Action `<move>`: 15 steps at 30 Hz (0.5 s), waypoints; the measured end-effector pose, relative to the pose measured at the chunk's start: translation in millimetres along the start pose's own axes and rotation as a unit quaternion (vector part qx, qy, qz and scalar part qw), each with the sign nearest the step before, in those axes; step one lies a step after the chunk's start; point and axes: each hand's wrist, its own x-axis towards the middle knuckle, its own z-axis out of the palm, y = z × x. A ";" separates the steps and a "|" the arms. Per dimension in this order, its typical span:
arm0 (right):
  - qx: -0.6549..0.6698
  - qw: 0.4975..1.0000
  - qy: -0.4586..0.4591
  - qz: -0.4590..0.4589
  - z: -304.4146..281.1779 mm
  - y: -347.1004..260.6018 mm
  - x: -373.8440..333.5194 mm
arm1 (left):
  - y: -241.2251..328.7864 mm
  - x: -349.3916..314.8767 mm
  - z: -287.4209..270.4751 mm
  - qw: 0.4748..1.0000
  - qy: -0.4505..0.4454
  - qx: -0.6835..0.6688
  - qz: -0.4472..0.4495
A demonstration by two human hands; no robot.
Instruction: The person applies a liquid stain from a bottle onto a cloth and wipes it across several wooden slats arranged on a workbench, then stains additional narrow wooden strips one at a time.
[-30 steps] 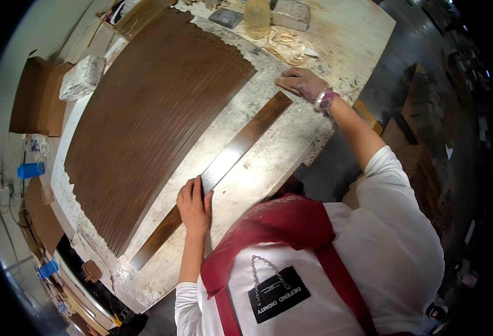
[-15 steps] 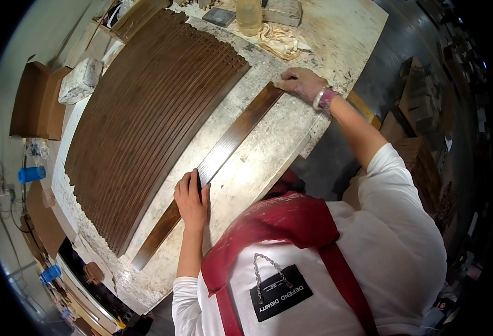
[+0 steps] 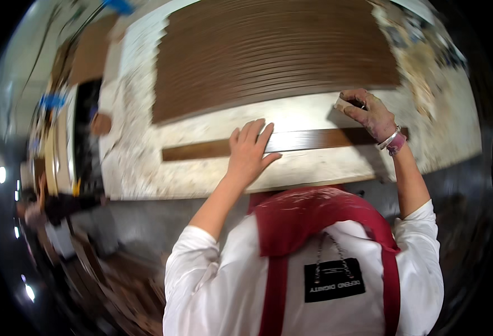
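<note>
A long, narrow strip of dark brown wood (image 3: 325, 138) lies across the pale, stained table, with a shiny, finely grooved stretch near its middle. My left hand (image 3: 250, 148) rests flat over it left of centre, fingers spread and thumb out along the near edge. Above the strip's right part hovers my right hand (image 3: 373, 113), fingers curled in a pinch around a small pale pad (image 3: 340, 105) whose material I cannot make out. Its shadow falls on the strip and table. Beyond both hands, many similar brown strips (image 3: 274, 56) lie side by side in a wide block.
The worktable (image 3: 128, 157) has its near edge just before my apron. A crumpled cloth (image 3: 420, 92), blurred, lies at the right. Past the table's left end are a round brown object (image 3: 100, 124), a blue item (image 3: 52, 101) and another person (image 3: 39, 210).
My view has swung round, so the strip now runs nearly level. My right hand has lifted off the strip's far end and come inward above it. My left hand still rests on the strip.
</note>
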 end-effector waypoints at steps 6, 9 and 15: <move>-0.156 0.894 -0.192 -0.373 189.7 -172.0 71.0 | -48.4 -56.4 23.4 0.998 0.058 -0.010 -0.008; -0.161 0.815 -0.230 -0.507 295.4 -240.8 76.7 | -44.3 -58.6 39.5 0.998 0.056 0.003 -0.006; -0.263 0.704 -0.391 -0.531 395.1 -285.9 58.7 | -46.0 -47.4 46.8 0.984 0.096 -0.138 -0.060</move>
